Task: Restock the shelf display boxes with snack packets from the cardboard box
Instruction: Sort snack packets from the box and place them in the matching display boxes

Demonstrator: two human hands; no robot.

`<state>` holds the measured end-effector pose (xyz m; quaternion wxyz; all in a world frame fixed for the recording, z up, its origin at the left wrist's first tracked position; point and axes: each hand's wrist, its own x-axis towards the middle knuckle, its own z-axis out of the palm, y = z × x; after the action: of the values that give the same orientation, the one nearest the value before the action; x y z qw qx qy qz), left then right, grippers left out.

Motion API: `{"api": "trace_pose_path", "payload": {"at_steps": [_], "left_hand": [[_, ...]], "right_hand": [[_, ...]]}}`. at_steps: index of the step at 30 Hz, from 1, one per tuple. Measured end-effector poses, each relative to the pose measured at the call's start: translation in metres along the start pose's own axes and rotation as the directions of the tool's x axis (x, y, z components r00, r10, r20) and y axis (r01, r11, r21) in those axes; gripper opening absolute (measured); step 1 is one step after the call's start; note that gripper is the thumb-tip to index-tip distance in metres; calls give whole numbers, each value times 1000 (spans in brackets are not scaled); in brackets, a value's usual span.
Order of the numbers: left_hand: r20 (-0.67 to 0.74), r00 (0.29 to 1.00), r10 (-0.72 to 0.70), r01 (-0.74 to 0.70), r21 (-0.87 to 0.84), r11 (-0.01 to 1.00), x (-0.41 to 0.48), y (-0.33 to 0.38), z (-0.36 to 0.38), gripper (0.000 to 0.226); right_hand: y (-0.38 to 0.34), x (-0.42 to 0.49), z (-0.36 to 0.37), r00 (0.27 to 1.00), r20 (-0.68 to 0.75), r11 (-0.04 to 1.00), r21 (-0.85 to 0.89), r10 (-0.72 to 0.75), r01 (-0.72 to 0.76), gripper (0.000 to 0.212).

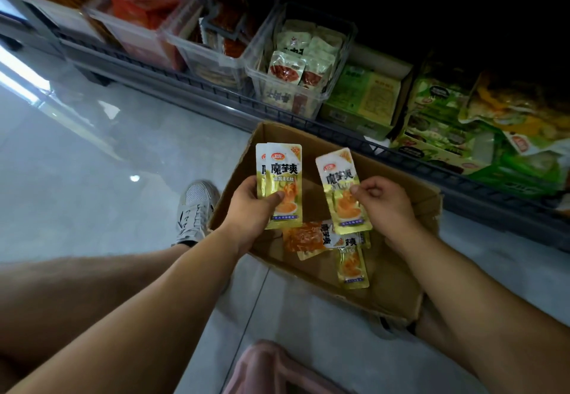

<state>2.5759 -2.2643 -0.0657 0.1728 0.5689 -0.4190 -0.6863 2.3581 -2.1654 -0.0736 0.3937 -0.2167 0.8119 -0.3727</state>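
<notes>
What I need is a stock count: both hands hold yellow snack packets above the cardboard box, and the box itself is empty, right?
Not quite: the cardboard box is not empty. The head view shows a few loose packets lying on its bottom. The rest stands: the left hand grips yellow packets and the right hand pinches another packet above the box.

You have two hands in frame: your left hand (pixel 249 208) holds a stack of yellow packets (pixel 282 177) with at least two edges showing, and your right hand (pixel 385 202) pinches one single packet (pixel 337 174). One cardboard box (pixel 394 285) sits at centre, with at least three loose packets (pixel 353 265) inside. Along the top you can count four clear bins (pixel 287 97) and, to their right, at least two green display boxes (pixel 361 100). One shoe (pixel 194 208) shows at centre left.
</notes>
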Motion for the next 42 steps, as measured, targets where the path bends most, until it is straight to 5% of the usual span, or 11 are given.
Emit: {"api": "trace_pose_path", "payload": {"at_steps": [3,7,11,17,24,29,34,42], "left_hand": [[53,998,-18,20,-48,999,-3,1,5,27],[151,987,-45,74,-190,979,-6,5,11,26],[199,980,14,10,-117,993,-5,5,13,38],[101,995,-24,31,-63,998,5,-2,4,38],[58,997,-45,45,-7,999,13,-7,-3,37],[49,998,-39,40,-8,999,16,-9,-4,35],[52,998,-42,42,-3,999,17,-12,-2,32],[24,1000,-11,11,9,1000,12,-6,-2,34]], "right_hand": [[-21,-8,6,985,159,937,329,71,-121,9],[-32,-15,21,972,234,969,233,29,-85,10],[-25,-11,33,949,309,959,247,56,-136,19],[58,25,28,967,22,963,-94,255,-252,17],[112,32,33,919,-44,875,-293,391,-386,42],[118,36,39,909,-102,860,-296,403,-415,50],[124,38,43,895,-49,880,-163,443,-445,25],[88,31,30,946,-28,946,-18,323,-324,13]]}}
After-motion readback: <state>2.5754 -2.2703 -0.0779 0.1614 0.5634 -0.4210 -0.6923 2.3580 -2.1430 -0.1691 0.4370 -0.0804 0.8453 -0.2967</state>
